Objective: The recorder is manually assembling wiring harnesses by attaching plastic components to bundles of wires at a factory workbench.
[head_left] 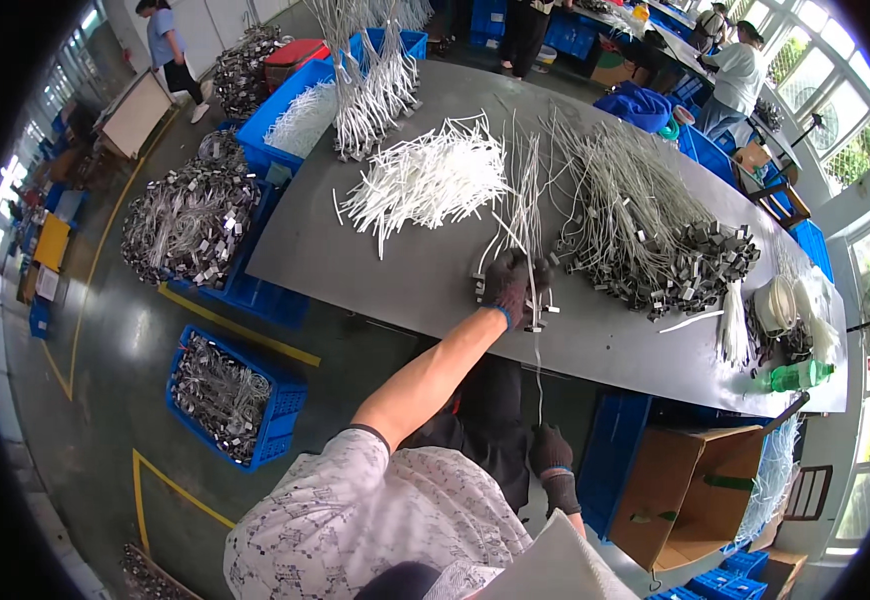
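Observation:
My left hand [511, 284], in a dark knitted glove, is closed over a white tube and cable ends at the table's near edge. From it a thin grey cable [539, 375] runs down past the edge to my right hand [552, 452]. That hand, gloved too, hangs below the tabletop with its fingers closed round the cable. Beyond my left hand lies a narrow bundle of cables [525, 195]. A loose heap of white tubes [430, 180] lies to the left of it. Dark connector ends partly show around my left fingers.
A large pile of cables with dark connectors [645, 220] spreads to the right on the grey table [295, 240]. Blue crates [280, 410] of cables stand on the left floor. An open cardboard box [670, 490] is below right, beneath a green bottle [800, 376]. Other people are farther back.

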Motion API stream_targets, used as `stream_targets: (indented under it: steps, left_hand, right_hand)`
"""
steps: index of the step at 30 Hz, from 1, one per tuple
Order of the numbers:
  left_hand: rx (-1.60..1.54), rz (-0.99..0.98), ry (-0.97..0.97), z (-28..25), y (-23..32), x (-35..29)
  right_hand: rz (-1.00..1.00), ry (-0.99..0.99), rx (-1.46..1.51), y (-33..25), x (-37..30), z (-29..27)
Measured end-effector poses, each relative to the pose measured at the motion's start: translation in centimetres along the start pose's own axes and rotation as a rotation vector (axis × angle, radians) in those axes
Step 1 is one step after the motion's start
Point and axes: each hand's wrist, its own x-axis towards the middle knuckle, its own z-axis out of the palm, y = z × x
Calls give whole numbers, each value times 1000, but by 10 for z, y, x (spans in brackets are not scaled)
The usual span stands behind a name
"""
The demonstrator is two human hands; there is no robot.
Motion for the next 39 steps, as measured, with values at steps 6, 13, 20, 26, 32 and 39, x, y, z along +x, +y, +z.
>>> stream_targets:
  steps: [6, 13, 20, 26, 32, 39]
  left_hand:
    - [136, 514, 84, 2, 41, -5]
    - [426, 317, -34, -9, 25, -4]
    - [626, 166, -214, -1, 31, 2]
    - [847, 3, -276, 8, -10, -29]
    - [637, 87, -334, -8, -48, -86]
    - [862, 20, -354, -34, -16, -42]
  right_hand:
    - [87, -193, -47, 41, -34, 25]
    - [66, -45, 44, 34, -41, 39]
    - [105, -138, 43, 65, -41, 41]
    - [30, 318, 1003, -65, 58, -77]
    - [20, 630, 1136, -116, 133, -100]
    - [134, -24, 1172, -97, 179, -111]
